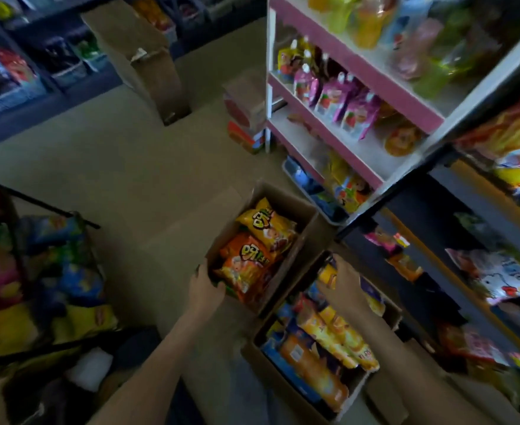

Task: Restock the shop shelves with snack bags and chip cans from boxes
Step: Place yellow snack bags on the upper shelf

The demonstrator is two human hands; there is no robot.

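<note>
**Right hand nearest the long packs**

The right hand [346,282] reaches to the far end of the can box [394,314], lower right of centre. Its grip bends over a yellow pack [327,277]; I cannot tell whether it has closed. The packs' long axes run upper left to lower right. The left hand [205,288] grips the snack box [306,223] rim at centre.

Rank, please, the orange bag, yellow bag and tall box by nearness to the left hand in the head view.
1. Orange bag, in the open box the left hand grips.
2. Yellow bag, just behind it.
3. Tall box, across the floor.
</note>
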